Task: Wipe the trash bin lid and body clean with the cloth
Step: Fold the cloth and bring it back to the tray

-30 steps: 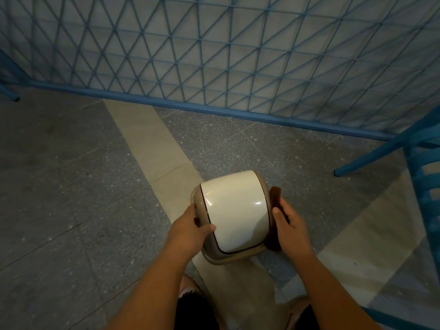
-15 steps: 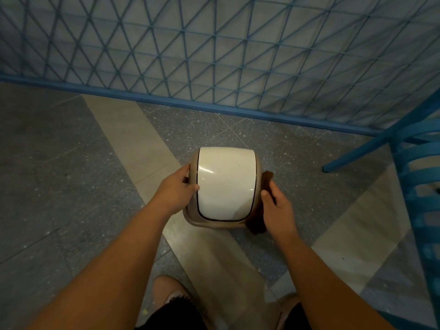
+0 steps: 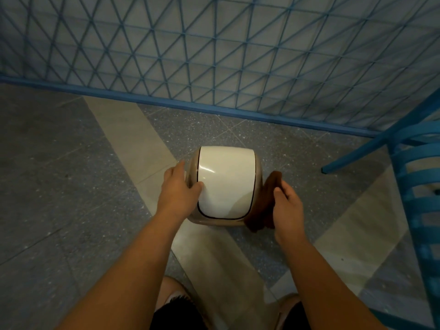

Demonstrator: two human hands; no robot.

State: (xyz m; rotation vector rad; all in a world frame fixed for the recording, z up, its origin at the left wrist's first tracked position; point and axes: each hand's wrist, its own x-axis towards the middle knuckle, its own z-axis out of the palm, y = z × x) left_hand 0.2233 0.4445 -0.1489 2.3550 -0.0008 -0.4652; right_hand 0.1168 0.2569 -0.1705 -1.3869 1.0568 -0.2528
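A small trash bin stands on the floor below me, with a glossy white swing lid (image 3: 226, 179) set in a beige body (image 3: 258, 177). My left hand (image 3: 178, 189) grips the bin's left rim, its thumb lying on the white lid. My right hand (image 3: 287, 206) holds a dark brown cloth (image 3: 262, 206) against the bin's right side. The cloth hangs down past the bin's lower right corner. The bin's lower body is hidden under the lid.
A blue wire mesh fence (image 3: 214, 55) with a blue base rail runs across the back. A blue slatted chair (image 3: 419, 186) stands at the right, one leg reaching toward the bin. The floor has grey speckled tiles and pale stripes (image 3: 123, 139). My knees show at the bottom.
The bin sits farther from me and more squarely upright than a second ago. My right hand with the cloth has slid along the bin's right side; the left hand still holds the left rim.
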